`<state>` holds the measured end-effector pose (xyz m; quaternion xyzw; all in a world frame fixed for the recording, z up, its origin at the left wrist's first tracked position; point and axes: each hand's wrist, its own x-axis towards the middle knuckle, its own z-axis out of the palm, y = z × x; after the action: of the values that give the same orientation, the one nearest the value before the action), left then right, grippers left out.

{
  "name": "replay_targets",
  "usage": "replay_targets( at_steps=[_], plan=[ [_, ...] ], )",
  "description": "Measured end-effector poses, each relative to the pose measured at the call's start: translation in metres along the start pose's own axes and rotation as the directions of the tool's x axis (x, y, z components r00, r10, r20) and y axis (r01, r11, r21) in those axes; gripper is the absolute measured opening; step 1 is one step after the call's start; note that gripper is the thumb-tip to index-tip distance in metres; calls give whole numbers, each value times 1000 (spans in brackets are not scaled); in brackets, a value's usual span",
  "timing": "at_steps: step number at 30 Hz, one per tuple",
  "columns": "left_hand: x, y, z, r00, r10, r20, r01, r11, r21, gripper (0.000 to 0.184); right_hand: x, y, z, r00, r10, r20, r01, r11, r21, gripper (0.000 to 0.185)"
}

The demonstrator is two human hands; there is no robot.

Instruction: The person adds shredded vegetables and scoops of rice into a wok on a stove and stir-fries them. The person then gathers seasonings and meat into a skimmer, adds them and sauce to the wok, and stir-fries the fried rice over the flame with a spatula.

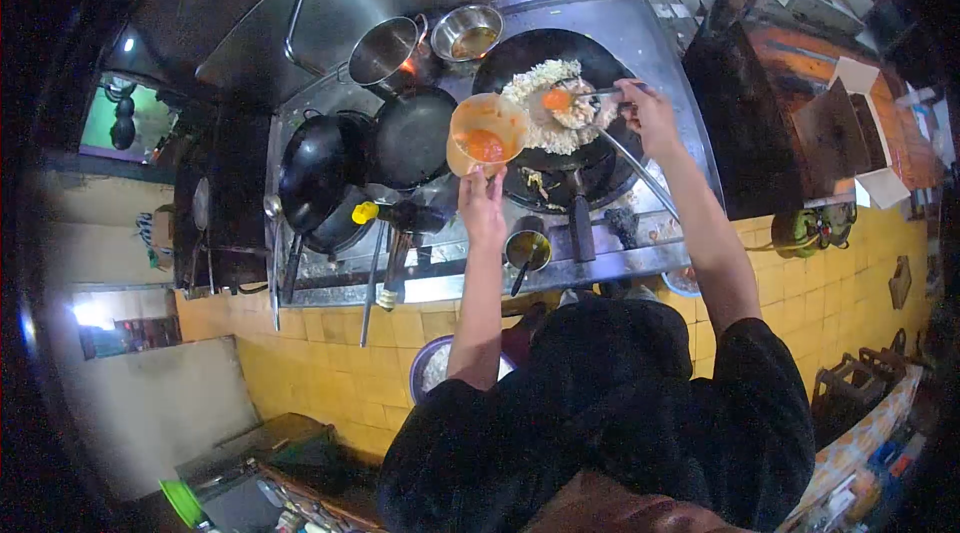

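My left hand (483,201) grips a cloudy plastic tub (486,111) near its base, tilted so its inside shows. Orange-red sauce (482,145) lies in the tub. Over the black wok (520,45), my right hand (648,117) is closed on the handle of a spoon (603,91), with orange sauce (556,99) at its bowl. Rice (546,138) with bits mixed in fills the middle of the wok. A long-handled ladle (640,171) rests in the wok, its bowl partly covered by rice, its handle passing below my right hand.
Left on the stove stand a black pan (412,138) and another wok (312,168). Behind them are a steel pot (385,51) and a steel bowl (467,33). Nearer me are a yellow-capped bottle (412,217) and a cup (527,249). An open cardboard box (845,128) sits right.
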<state>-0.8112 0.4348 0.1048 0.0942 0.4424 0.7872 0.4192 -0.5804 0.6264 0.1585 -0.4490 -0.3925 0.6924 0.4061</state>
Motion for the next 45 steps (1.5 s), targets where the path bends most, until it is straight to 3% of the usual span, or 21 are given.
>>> replay_targets(
  at_steps=[2, 3, 4, 7, 8, 10, 12, 14, 18, 21, 24, 25, 27, 29, 31, 32, 34, 38, 40, 41, 45],
  plan=[
    [-5, 7, -2, 1000, -9, -8, 9, 1000, 9, 30, 15, 13, -2, 992, -87, -89, 68, 977, -200, 17],
    [-8, 9, -3, 1000, -7, -11, 7, 1000, 3, 30, 35, 38, -17, 890, -456, 17, 337, 631, -698, 22],
    [-11, 11, -5, 1000, -24, -12, 24, 1000, -4, 33, 29, 36, -16, 890, -456, 22, 340, 628, -700, 22],
    [-17, 19, -4, 998, -55, 15, 56, 998, -20, 35, 5, 32, -17, 709, -704, 36, 506, 473, -721, 23],
    [-22, 19, -4, 996, -80, 31, 81, 996, -24, 34, -14, 24, -13, 707, -706, 36, 505, 469, -724, 23],
    [-28, 14, -2, 992, -102, 72, 105, 994, -32, 27, -59, 4, -5, 850, -522, -73, 442, 781, -441, 22],
    [-34, 7, 1, 966, -202, 159, 204, 979, 6, 12, -92, -7, -3, 858, -512, -48, 463, 810, -358, 22],
    [-49, 3, 29, 951, -249, 183, 241, 968, 69, 12, -115, -7, -9, 900, -435, -43, 414, 880, -235, 22],
    [-89, -12, 80, 815, -373, 443, 385, 921, 68, 12, -161, -22, -32, 913, -394, -108, 327, 863, -384, 25],
    [-125, -38, 115, 756, -425, 497, 400, 902, 162, 12, -194, -7, -75, 728, -621, -291, 334, 691, -641, 40],
    [-164, -68, 134, 604, -498, 622, 488, 848, 205, 15, -243, 7, -124, 659, -636, -401, 291, 707, -645, 37],
    [-188, -70, 151, 587, -540, 604, 505, 827, 248, 15, -266, -1, -137, 724, -591, -357, 318, 745, -586, 33],
    [-224, -90, 161, 472, -638, 608, 580, 744, 331, 14, -319, 1, -169, 720, -567, -399, 200, 721, -664, 24],
    [-254, -106, 170, 301, -694, 654, 609, 667, 428, 12, -363, 9, -200, 714, -426, -556, 88, 842, -532, 21],
    [-300, -130, 179, 211, -714, 668, 539, 655, 530, 10, -422, 6, -221, 618, -362, -698, 44, 903, -428, 22],
    [-320, -146, 180, 91, -704, 705, 495, 646, 581, 15, -452, 6, -232, 595, -309, -742, 63, 938, -340, 22],
    [-392, -149, 201, -10, -804, 595, 426, 535, 729, 25, -504, 34, -272, 479, -390, -786, 36, 904, -427, 22],
    [-508, -215, 188, -234, -771, 592, 283, 528, 800, 37, -625, 74, -336, 264, -322, -909, 46, 946, -321, 21],
    [-579, -233, 188, -318, -805, 501, 78, 505, 860, 47, -694, 96, -367, 122, -217, -969, -38, 974, -223, 25],
    [-612, -249, 185, -414, -792, 448, 78, 460, 885, 51, -724, 115, -385, 0, -282, -960, -10, 959, -282, 25],
    [-733, -272, 187, -563, -763, 318, -188, 493, 849, 59, -863, 165, -431, -229, -166, -959, -113, 983, -143, 24]
  ],
)
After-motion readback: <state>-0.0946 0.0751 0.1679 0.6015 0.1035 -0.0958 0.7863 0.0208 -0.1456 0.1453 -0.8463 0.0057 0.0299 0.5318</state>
